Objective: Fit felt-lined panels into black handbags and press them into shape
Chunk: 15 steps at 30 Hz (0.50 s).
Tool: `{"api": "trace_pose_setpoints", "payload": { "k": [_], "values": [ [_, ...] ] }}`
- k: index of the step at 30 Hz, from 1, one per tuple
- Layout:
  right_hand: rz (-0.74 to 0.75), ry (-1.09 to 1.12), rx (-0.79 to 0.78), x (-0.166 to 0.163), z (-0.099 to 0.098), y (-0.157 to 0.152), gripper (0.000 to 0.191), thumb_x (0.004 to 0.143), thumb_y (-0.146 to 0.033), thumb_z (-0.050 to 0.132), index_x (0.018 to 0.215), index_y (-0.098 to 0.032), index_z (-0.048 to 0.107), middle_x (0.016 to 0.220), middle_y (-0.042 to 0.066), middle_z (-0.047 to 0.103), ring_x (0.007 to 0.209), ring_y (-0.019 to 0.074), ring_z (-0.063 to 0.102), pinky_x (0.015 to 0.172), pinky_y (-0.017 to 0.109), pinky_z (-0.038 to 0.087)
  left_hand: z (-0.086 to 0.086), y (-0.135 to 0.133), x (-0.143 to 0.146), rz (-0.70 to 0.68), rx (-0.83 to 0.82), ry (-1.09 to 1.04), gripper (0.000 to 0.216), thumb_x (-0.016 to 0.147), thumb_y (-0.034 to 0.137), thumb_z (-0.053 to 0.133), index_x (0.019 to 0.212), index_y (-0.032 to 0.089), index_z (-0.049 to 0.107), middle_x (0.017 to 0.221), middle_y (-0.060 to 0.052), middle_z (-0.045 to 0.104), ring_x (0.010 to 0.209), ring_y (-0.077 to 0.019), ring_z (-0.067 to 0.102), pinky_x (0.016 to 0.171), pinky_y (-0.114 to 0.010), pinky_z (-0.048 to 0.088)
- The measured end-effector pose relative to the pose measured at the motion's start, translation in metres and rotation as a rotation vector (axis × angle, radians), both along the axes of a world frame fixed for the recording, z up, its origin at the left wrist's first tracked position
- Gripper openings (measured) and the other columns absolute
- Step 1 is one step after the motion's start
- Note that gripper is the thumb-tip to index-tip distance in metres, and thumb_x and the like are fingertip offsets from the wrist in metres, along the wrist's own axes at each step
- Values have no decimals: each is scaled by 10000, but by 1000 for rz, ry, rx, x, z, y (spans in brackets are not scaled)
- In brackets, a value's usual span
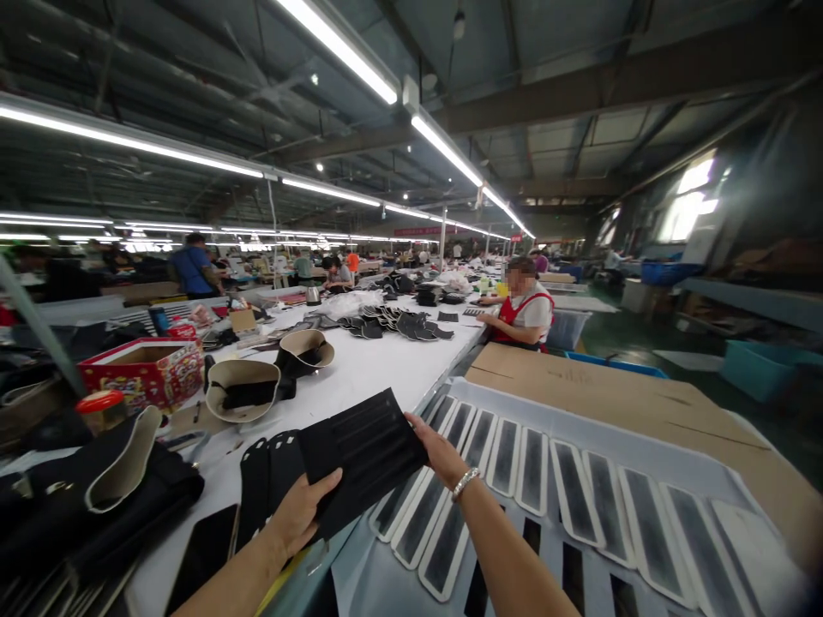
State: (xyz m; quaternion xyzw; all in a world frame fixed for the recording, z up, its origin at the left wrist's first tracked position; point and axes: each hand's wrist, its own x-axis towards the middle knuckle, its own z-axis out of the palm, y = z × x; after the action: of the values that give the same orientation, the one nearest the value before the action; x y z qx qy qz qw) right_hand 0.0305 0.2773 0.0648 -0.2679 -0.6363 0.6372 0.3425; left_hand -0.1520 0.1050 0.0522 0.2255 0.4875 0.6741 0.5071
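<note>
A flat black panel (366, 454) with raised lengthwise ridges is held up in front of me, tilted, above the table edge. My left hand (302, 507) grips its near left edge, thumb on top and fingers underneath. At the far right edge, my right hand (438, 447) pinches the same panel; some of its fingers are hidden behind it. Black strap-like pieces with slots (255, 480) lie on the white table just left of the panel. Below them is a dark flat rectangle (204, 553), perhaps a phone.
Rows of white-edged dark strips (532, 471) lie on a sheet at right, beside cardboard (617, 394). Black bags with beige linings (243, 390), a red box (145, 368) and black cut pieces (392, 321) occupy the white table (379, 364). A person in a red apron (522, 308) works at its far right.
</note>
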Motion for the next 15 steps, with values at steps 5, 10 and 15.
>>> {"api": "trace_pose_setpoints", "payload": {
  "k": [5, 10, 15],
  "values": [
    [19, -27, -10, -2, -8, 2, 531, 807, -586, 454, 1225, -272, 548, 1299, 55, 504, 1196, 278, 438, 911, 464, 422, 1, 5, -2, -27, 93, -72, 374, 733, 175, 696, 1082, 75, 610, 1013, -160, 686, 985, -291, 632, 899, -408, 492],
    [67, -25, -102, 17, -23, 7, 515, 766, -495, 547, 1227, -267, 534, 1131, 88, 592, 902, 232, 601, 787, 426, 482, 0, 15, -2, 9, 95, -112, 376, 720, 161, 701, 1071, 56, 616, 985, -178, 690, 954, -302, 643, 893, -422, 490],
    [15, 11, -192, 29, -22, -3, 560, 774, -463, 523, 1277, -224, 459, 971, 75, 623, 830, 195, 619, 736, 364, 473, 0, 24, 5, 29, 42, -134, 360, 726, 151, 699, 1067, 75, 612, 959, -156, 701, 931, -281, 656, 854, -391, 521]
  ]
}}
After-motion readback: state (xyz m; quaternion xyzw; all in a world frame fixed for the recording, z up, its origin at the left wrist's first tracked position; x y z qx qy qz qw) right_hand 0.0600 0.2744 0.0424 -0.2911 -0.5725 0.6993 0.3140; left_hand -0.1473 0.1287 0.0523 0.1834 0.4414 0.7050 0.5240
